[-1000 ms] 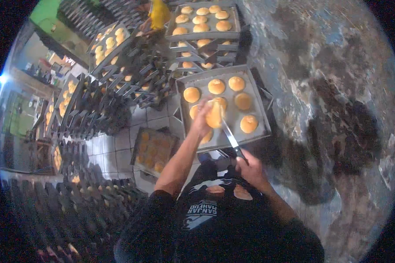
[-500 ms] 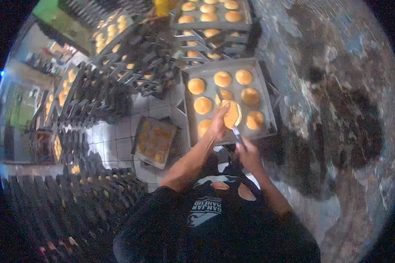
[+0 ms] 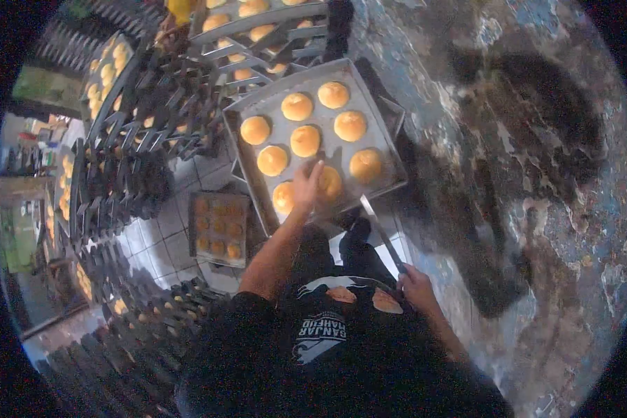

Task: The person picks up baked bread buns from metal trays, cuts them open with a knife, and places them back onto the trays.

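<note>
My left hand (image 3: pixel 308 187) is low over the large baking tray (image 3: pixel 399 184), fingers stretched out and thumb side against a golden round bun (image 3: pixel 329 182). That bun lies in the row nearest me, partly behind the hand. More browned buns (image 3: pixel 305 141) sit in rows on the same tray. In my right hand (image 3: pixel 418 285), at the right of my body, is a long, narrow-bladed knife (image 3: pixel 383 233). Its blade points up and left, with the tip just off the tray's near right corner. The fingers are closed round its dark handle.
Stacked trays of buns (image 3: pixel 265 31) stand beyond the tray. More stacked racks (image 3: pixel 139 139) line the left side. A smaller-looking tray of buns (image 3: pixel 219 261) is low over the tiled floor (image 3: pixel 146 247). A stained, peeling wall (image 3: pixel 508 139) runs along the right.
The bun that my left hand held up against the knife is down on the tray. My right hand has drawn the knife back, down and right. The view has turned, shifting the tray left.
</note>
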Tool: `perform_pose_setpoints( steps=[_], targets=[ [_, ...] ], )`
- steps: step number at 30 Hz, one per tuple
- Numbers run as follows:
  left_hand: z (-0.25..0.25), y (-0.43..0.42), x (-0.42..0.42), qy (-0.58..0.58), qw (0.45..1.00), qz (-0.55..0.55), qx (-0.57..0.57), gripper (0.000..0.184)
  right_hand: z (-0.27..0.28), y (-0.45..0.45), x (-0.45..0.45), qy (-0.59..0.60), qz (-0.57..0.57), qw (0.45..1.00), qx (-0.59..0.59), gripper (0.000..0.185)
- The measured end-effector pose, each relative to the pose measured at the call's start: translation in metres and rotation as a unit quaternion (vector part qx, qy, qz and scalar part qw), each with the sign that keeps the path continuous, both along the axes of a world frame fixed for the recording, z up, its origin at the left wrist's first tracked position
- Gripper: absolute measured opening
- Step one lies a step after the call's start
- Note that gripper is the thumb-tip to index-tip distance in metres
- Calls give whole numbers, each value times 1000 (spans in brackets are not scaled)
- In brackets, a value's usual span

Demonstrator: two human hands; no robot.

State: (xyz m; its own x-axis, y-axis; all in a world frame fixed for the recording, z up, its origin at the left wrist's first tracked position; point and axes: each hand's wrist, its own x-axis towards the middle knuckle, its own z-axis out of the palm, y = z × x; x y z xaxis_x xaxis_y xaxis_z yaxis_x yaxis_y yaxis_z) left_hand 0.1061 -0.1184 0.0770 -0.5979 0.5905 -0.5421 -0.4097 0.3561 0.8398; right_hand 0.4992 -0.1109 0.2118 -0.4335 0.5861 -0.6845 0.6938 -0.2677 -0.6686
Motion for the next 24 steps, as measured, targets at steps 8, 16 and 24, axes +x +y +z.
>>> perform_pose_setpoints(
  steps=[8,16,24],
  targets=[
    [-32,92,42,429,888,-162,-43,70,1,14,-12,88,-89,992,-27,36],
    [21,89,94,305,928,-210,-43,66,-17,32,-6,108,-37,990,81,29],
    [100,71,67,-197,912,-2,359,53,8,87,-73,240,-53,962,118,34]
  ],
)
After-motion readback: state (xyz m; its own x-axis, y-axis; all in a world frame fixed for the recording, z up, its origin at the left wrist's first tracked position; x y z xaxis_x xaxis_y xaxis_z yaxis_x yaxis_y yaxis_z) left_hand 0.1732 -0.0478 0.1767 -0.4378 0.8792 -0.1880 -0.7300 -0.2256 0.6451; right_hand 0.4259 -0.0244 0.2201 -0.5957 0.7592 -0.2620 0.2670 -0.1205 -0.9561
